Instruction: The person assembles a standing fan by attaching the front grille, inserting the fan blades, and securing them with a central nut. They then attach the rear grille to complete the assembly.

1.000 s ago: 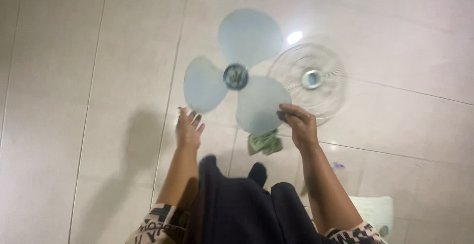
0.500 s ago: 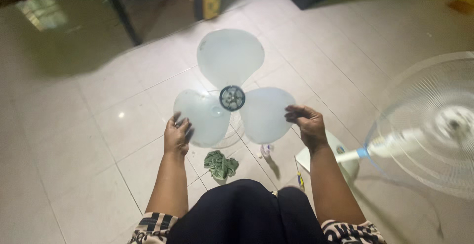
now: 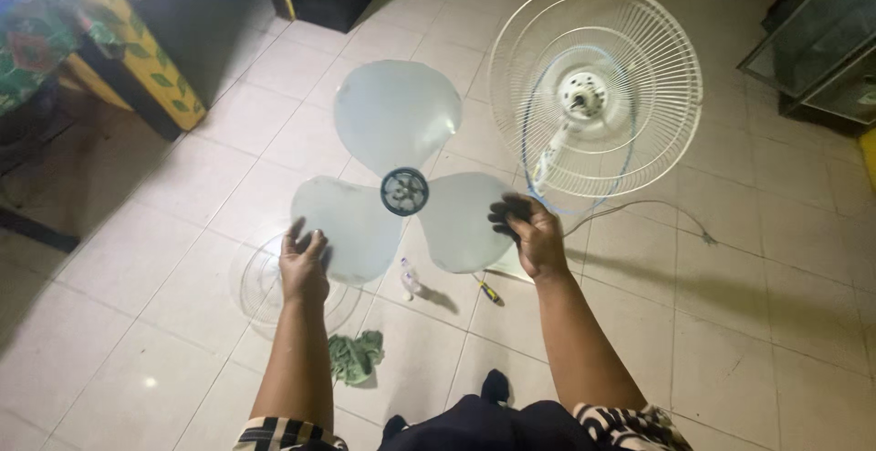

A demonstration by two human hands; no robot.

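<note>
Holding the pale blue three-blade fan propeller [image 3: 401, 173] up flat toward the camera, the person keeps it above the tiled floor [image 3: 748, 259], dark hub [image 3: 404, 191] facing the viewer. One blade points up and away, the other two splay left and right. The left hand [image 3: 303, 267] lies fairly open against the left blade (fingers spread), while the right hand [image 3: 532, 235] pinches the right blade's edge. Just beyond stands the fan cage [image 3: 598, 91]; a green rag [image 3: 355, 358] lies below.
</note>
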